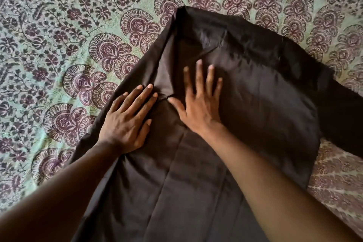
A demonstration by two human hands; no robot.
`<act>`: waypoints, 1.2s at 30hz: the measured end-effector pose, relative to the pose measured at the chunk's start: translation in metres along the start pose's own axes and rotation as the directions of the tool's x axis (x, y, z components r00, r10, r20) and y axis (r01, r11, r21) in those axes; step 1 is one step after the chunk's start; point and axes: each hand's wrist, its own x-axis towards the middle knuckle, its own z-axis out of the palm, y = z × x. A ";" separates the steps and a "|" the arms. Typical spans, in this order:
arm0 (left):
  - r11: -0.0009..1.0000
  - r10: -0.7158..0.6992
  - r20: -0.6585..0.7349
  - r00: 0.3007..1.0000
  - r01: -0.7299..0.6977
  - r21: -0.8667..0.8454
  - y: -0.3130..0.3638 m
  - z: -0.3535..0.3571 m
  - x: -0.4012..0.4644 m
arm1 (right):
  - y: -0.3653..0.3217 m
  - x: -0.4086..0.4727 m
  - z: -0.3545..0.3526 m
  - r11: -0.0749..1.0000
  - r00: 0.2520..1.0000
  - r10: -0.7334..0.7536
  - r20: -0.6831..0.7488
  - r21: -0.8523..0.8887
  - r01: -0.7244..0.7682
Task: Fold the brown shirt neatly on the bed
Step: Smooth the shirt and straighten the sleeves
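on the patterned bed (59,25) the brown shirt (255,94) lies spread, left hand (125,124) and right hand (198,104) pressing flat on it, fingers splayed, gripping nothing.

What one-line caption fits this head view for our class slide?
Both hands, left hand and right hand, press flat on a brown shirt spread over a patterned bedspread.

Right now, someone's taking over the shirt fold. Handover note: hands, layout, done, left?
Left hand: open, flat on the brown shirt near its left edge.
Right hand: open, fingers spread, pressing the middle of the shirt.
Shirt lies spread on the patterned bedspread; one sleeve sticks out to the right.
Done: left side looks folded inward, cloth being smoothed.
Left: fold in the right sleeve and side, then fold lengthwise.
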 end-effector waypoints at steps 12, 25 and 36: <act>0.999 0.033 0.016 0.999 -0.033 -0.004 -0.004 0.000 0.000 | -0.046 -0.101 0.014 0.997 0.998 -0.049 0.043 0.055 0.047; 0.968 0.115 0.003 0.993 -0.111 -0.227 -0.016 -0.011 -0.010 | -0.201 -0.253 0.034 0.982 0.974 0.175 0.142 0.041 -0.183; 0.804 0.580 0.213 0.786 -0.594 0.005 -0.011 -0.011 -0.118 | -0.257 -0.358 0.045 0.989 0.981 0.025 0.194 0.138 -0.052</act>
